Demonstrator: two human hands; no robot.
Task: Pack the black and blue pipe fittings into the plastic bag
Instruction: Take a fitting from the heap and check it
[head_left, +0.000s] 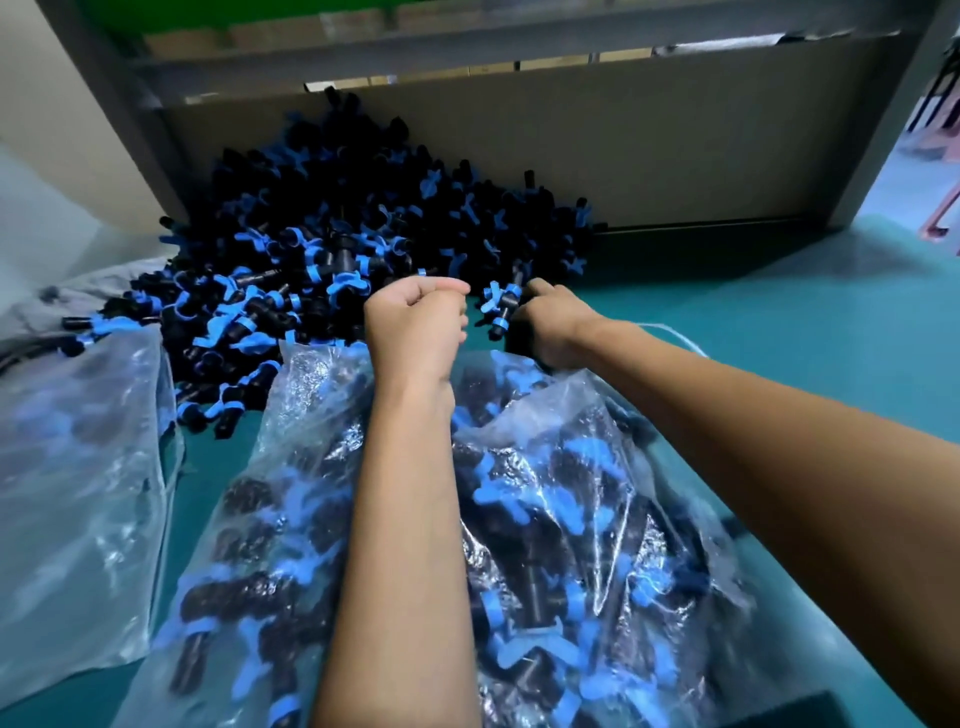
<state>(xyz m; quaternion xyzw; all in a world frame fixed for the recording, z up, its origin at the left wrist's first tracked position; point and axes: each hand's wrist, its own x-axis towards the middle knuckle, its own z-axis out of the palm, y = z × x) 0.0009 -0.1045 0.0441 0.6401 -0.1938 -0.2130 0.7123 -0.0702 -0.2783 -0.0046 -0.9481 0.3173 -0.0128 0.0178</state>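
two hands (467, 327) over plastic bag (597, 493) | right grips fitting (501, 306)

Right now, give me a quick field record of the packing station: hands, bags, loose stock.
left hand: fingers curled at the bag mouth; whether it holds anything cannot be told
right hand: grips a black and blue fitting at the pile's near edge
open bag: clear plastic, under both forearms, already holds many fittings
second bag: to the left, also holds fittings
loose pile: heaped against the cardboard panel
table: teal surface
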